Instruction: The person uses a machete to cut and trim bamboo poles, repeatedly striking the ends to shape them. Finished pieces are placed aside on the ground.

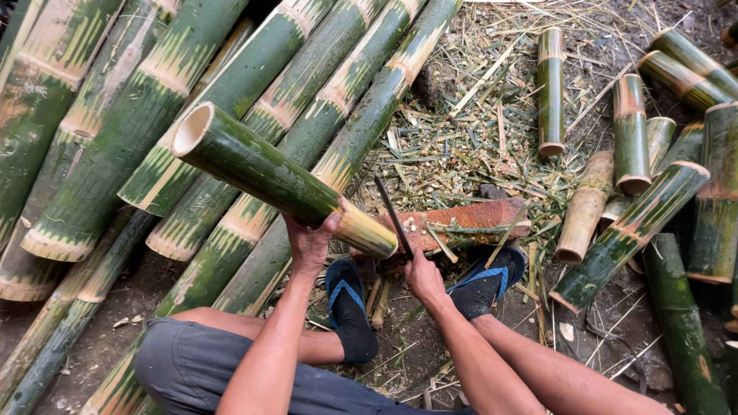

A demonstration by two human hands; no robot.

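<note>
bare dirt ground, outdoors, strewn with pale bamboo shavings (469,146) and splinters thickest just beyond the right hand. a reddish-brown wooden block (461,221) lies on the ground just beyond both hands, chips scattered on it.

the left hand (309,240) is closed under and around a short green bamboo section (277,178), thumb on top, holding it tilted with its near end resting on or just above the block and its hollow cut end raised up and away to the left. the right hand (421,277) is closed in a fist on the handle of a dark thin blade (393,215), which rises from the fist and stands just right of the bamboo section's near end; whether the edge touches the bamboo is hard to tell, and the handle is hidden in the fist.

two feet in blue-strapped dark sandals (347,300) sit either side of the right hand; the rest of the person is cut off at the bottom edge.

beyond and left of the left hand lie roughly nine long bamboo poles (115,146), side by side, their ends cut off by the frame. right of the right hand lies a loose heap of about ten short cut bamboo pieces (638,215), some overlapping and some cropped, so the count is uncertain.
</note>
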